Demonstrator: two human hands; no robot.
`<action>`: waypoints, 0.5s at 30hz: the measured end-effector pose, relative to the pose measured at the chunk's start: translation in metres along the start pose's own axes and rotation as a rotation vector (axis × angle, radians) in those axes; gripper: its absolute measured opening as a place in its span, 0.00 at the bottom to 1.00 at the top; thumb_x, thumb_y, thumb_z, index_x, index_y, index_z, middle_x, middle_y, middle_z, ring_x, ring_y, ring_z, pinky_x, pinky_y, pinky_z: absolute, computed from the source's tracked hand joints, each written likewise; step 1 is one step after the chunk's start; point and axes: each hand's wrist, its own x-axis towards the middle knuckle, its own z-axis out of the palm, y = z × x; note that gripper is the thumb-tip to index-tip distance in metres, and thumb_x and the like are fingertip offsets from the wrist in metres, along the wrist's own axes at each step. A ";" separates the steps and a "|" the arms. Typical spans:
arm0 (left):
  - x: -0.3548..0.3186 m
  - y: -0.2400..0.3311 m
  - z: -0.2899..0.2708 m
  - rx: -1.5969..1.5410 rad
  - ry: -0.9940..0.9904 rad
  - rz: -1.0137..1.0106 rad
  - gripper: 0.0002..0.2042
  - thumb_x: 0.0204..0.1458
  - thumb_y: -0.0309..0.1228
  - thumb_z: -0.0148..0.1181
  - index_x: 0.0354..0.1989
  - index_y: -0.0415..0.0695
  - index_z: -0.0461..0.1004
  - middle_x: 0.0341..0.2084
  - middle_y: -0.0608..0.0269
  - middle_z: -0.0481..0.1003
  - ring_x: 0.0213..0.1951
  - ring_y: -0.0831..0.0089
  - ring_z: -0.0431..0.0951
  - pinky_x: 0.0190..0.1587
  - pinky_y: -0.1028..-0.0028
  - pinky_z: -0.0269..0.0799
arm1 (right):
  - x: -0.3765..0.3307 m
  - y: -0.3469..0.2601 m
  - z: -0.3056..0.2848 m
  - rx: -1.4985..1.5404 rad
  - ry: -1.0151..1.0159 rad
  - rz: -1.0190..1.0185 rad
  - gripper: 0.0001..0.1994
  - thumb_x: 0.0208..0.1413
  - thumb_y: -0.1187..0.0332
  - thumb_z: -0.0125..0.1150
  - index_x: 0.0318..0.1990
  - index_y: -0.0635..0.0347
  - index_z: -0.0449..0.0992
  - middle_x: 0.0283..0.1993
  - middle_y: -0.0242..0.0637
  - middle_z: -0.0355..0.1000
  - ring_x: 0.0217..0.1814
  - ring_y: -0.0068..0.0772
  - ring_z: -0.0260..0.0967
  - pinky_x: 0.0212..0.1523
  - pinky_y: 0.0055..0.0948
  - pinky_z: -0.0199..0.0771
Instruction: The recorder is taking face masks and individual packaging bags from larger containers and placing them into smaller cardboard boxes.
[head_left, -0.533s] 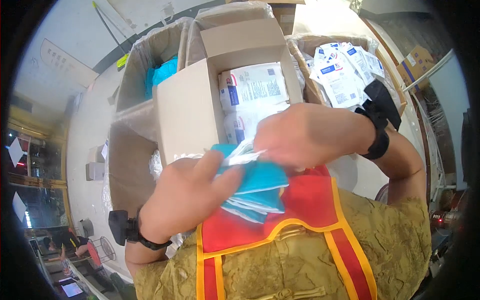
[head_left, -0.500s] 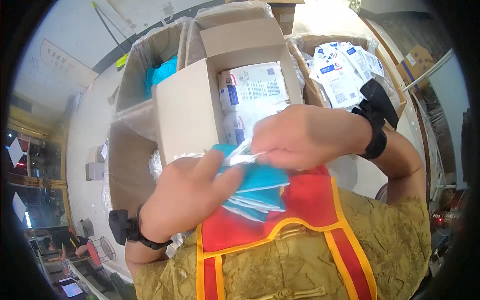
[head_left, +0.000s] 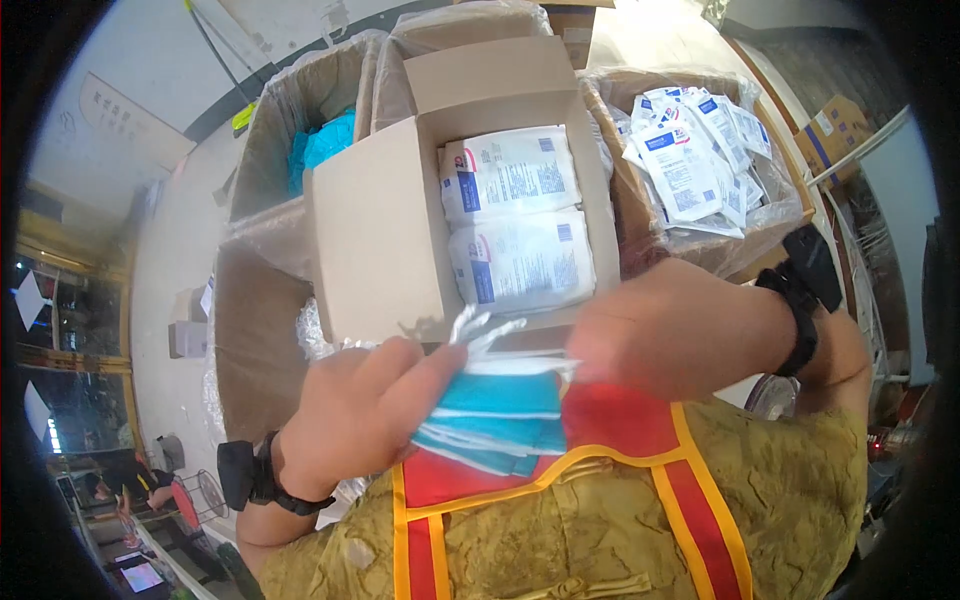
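In front of my chest I hold a small stack of teal face masks [head_left: 500,420] with white edges and white ear loops [head_left: 490,335]. My left hand [head_left: 365,410] is closed on the stack's left end, thumb and fingers pinching it. Over at the stack's right end, my right hand [head_left: 655,330] is closed, slightly blurred, with white loops stretched to its fingertips. Just beyond my hands stands an open cardboard box [head_left: 375,235]. Two rows of white printed packets [head_left: 520,260] lie inside it.
To the right, a plastic-lined carton [head_left: 625,215] holds a heap of loose white packets [head_left: 680,170]. At far left, another lined carton [head_left: 265,150] contains teal items [head_left: 325,145]. Below it a further carton [head_left: 260,330] has clear plastic in it. A fan [head_left: 200,500] stands at lower left.
My right hand has moved right and toward me, drawing the white loops out sideways. The mask stack has come slightly down and left, uncovering the nearer packets in the box.
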 end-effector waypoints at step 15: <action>0.000 -0.013 0.005 0.048 0.131 0.220 0.19 0.42 0.30 0.60 0.47 0.48 0.76 0.24 0.67 0.66 0.17 0.74 0.68 0.17 0.74 0.61 | -0.012 0.017 -0.004 0.251 -0.002 0.013 0.11 0.63 0.61 0.51 0.36 0.59 0.70 0.29 0.41 0.67 0.32 0.43 0.70 0.31 0.36 0.72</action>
